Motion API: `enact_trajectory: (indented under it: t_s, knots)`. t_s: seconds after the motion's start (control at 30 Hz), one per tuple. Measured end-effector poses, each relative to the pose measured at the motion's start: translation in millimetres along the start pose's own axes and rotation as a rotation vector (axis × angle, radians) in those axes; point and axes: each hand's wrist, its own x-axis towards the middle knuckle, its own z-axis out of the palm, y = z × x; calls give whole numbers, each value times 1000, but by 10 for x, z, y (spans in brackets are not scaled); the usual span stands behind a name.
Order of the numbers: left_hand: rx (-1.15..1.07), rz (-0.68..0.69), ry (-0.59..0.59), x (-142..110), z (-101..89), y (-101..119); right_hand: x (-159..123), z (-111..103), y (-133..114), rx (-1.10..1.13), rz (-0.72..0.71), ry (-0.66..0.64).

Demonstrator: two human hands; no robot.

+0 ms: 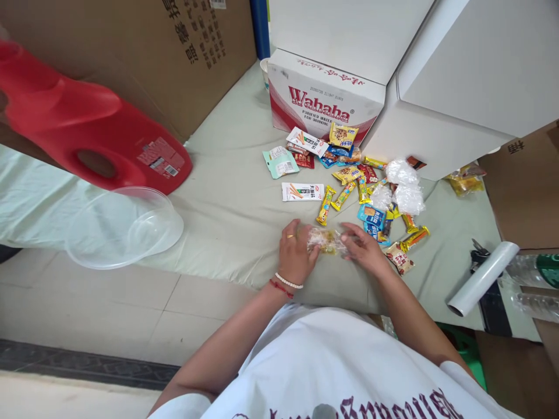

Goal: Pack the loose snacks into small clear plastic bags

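Observation:
A small clear plastic packet (326, 240) with yellowish-green contents lies low over the cloth in front of me. My left hand (297, 250) has its thumb and fingers closed on the packet's left end. At the other end, the fingertips of my right hand (361, 247) pinch the crinkled plastic. Just beyond the packet are a yellow snack stick (325, 206) and a white snack sachet (303, 192). To the right of my right hand lies a cream-coloured snack packet (399, 258), near blue sachets (372, 215) and bunched clear plastic bags (409, 198).
A Wahaha carton (323, 99) stands behind the snack pile. On the left are a red jug (100, 128) and a clear plastic bowl (126, 230) at the table's edge. A white roll (483, 279) and plastic bottles (533, 270) lie on the right.

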Motion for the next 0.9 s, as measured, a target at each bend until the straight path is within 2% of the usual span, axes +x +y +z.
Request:
enact_trajectory:
  t_s: [0.07,0.13,0.2,0.3,0.4,0.5,0.57,0.63,0.7,0.77,0.83,0.9]
  knots:
    - [67,-102,-17,43,-22,2,8,58,-46,-79,-113,56]
    - [115,-160,-66,90,-50,5,-17,143,-117,-214,-332,106]
    - [76,-179,-96,121,-79,23,-63,261,-197,-347,-531,81]
    - [-120,-223,-41,107,-134,95,-124,438,-282,-400,-624,6]
    - [-367,-229,53,28,-215,224,-159,509,-295,-209,-567,-68]
    - [-596,-93,7,-35,-271,379,-181,498,-248,131,-407,-225]
    - [-756,-39,-85,-31,-273,459,-184,470,-198,311,-244,-194]
    - [-908,-68,-154,0,-264,477,-172,380,-148,433,-113,-45]
    - [-941,-131,-177,28,-276,406,-139,146,-108,529,-68,108]
    - [-783,-163,-156,21,-320,234,-84,-290,-73,594,-93,256]
    - [-524,-148,-114,-35,-377,-19,-10,-914,-33,595,-146,441]
    - [-286,-83,-60,-124,-411,-302,89,-1637,26,548,-188,659]
